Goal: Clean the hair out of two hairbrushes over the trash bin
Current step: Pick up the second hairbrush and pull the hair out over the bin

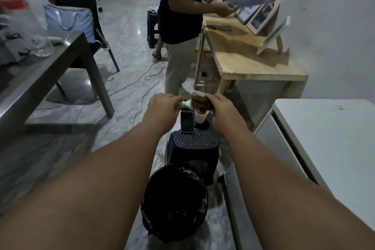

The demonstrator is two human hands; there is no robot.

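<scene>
Both my arms reach forward over a black stool (pixel 194 142). My left hand (pixel 162 105) grips the pale handle of a hairbrush (pixel 187 104). The brush head is packed with brown hair (pixel 199 101), and my right hand (pixel 220 105) pinches that hair at its right side. The trash bin (pixel 174 201), lined with a black bag, stands on the floor below my forearms, closer to me than the brush. A second brush is not visible.
On the stool lie a phone (pixel 187 122) and a paper cup (pixel 201 116). A person (pixel 180 26) stands ahead by a wooden table (pixel 253 61) with picture frames. A grey table (pixel 40 75) is left, a white cabinet (pixel 324 138) right, cables on the floor.
</scene>
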